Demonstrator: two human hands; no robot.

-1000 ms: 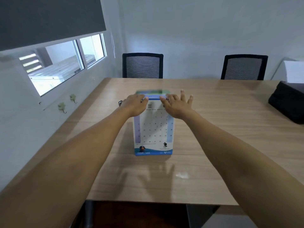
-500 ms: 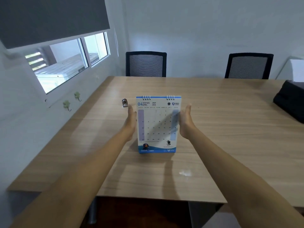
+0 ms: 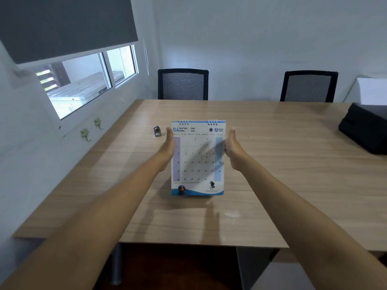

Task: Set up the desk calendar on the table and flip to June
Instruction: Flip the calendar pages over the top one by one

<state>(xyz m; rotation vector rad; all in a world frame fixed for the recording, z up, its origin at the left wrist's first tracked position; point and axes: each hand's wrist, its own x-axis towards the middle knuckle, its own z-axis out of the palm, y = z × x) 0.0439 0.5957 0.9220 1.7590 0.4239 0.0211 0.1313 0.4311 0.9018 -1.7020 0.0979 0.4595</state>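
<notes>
Two hands are placed flat against the desk calendar [image 3: 198, 158], stood upright mid-table [image 3: 293, 155], April shown: left hand [image 3: 170, 145] at its left edge, right hand [image 3: 232, 147] at its right. Fingers extended, not curled round it.

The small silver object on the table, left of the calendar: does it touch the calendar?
Apart. In the head view, bare table shows between the small silver object and the calendar.
</notes>
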